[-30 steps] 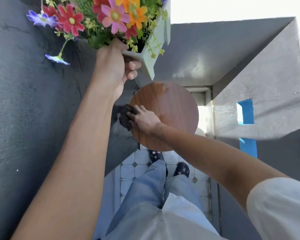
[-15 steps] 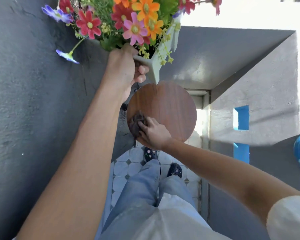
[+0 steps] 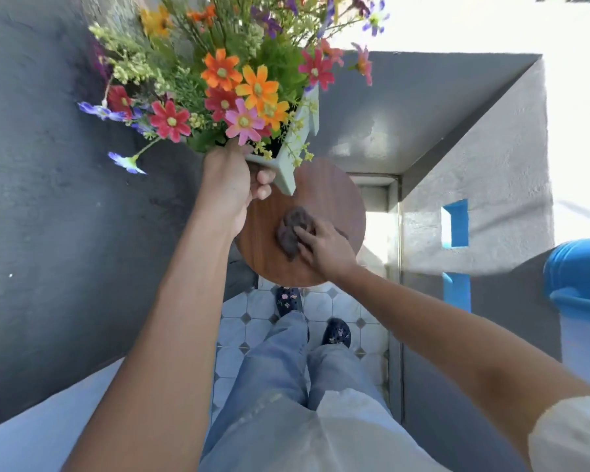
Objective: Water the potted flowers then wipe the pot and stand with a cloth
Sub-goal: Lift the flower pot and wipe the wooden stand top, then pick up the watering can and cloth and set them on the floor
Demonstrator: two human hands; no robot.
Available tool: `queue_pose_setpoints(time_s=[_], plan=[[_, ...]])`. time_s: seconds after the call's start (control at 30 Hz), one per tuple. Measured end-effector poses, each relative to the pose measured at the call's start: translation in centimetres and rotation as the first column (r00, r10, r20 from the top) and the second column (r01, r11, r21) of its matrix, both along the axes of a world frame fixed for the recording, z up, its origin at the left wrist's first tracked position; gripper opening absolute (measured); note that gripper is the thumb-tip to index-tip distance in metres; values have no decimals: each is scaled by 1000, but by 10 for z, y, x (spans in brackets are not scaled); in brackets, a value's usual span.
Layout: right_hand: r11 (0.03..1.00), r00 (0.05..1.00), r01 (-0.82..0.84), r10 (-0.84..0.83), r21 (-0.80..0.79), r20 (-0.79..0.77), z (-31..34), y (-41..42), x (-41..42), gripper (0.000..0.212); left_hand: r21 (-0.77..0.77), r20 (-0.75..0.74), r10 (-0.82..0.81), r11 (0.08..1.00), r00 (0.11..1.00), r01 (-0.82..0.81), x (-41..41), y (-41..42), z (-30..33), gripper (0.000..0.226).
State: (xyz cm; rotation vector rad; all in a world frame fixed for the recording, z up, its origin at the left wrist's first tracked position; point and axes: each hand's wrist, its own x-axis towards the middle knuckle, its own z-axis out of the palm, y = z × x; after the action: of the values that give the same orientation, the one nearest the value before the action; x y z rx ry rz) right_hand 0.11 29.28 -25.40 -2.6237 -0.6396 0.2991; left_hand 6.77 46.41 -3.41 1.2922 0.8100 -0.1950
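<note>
Left hand, fingers curled tight on the rim of the pale green square flower pot held above the round brown wooden stand; right hand pressing the crumpled dark cloth onto it; grey rendered walls, white tiled floor.

1 head view, looking steeply down (wide-angle), close over hands.
</note>
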Motion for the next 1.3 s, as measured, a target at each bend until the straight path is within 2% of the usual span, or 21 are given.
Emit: queue_pose_setpoints(time_s=[0.07,0.1,0.13,0.2,0.27,0.33,0.4,0.63,0.77,0.83,0.9,1.0,1.03,1.17,1.23,1.3], plan=[[961,961,-276,276,7,-36,-4,-16,-35,38,7,4,-9,1000,1000,9,-11,-5,-3,27],[946,945,-323,323,6,-43,-3,-25,-38,38,8,7,-15,1000,1000,14,-16,-8,-5,24],[956,955,-292,292,3,-53,-1,-33,-33,38,7,6,-15,1000,1000,15,-21,-11,-8,23],[998,995,-60,59,-12,-77,3,-44,-9,40,3,-8,-5,1000,1000,5,-30,-17,-14,26],[977,972,209,-212,-34,-105,8,-55,21,41,9,-30,18,1000,999,-18,-40,-23,-22,29],[936,926,353,-352,-21,-133,11,-60,36,42,2,-55,50,999,997,-50,-49,-30,-30,28],[934,924,358,-356,-16,-142,12,-60,31,41,-9,-76,69,997,995,-70,-58,-36,-39,27],[985,962,169,-163,10,-218,19,-78,-35,38,-55,-128,139,988,982,-147,-83,-62,-62,23],[972,932,234,-222,8,-285,25,-83,-54,39,-58,-139,166,983,976,-175,-96,-81,-75,26],[940,890,338,-301,51,-343,27,-87,-58,37,-47,-153,167,983,974,-176,-101,-88,-83,25],[867,807,485,-392,115,-442,28,-93,-64,29,-41,-161,160,985,974,-169,-106,-98,-91,28],[661,612,725,-488,195,-622,35,-105,-77,9,-66,-181,119,989,976,-133,-114,-116,-101,37],[593,562,776,-493,216,-664,40,-109,-82,11,-65,-190,108,990,976,-123,-117,-121,-103,40],[347,394,902,-424,256,-815,56,-126,-100,13,-32,-171,113,992,979,-121,-120,-126,-110,45],[261,346,930,-380,259,-858,66,-132,-108,14,12,-178,91,996,980,-90,-123,-127,-110,43],[182,318,946,-362,269,-876,81,-136,-113,15,79,-213,4,997,977,13,-128,-133,-107,41]])
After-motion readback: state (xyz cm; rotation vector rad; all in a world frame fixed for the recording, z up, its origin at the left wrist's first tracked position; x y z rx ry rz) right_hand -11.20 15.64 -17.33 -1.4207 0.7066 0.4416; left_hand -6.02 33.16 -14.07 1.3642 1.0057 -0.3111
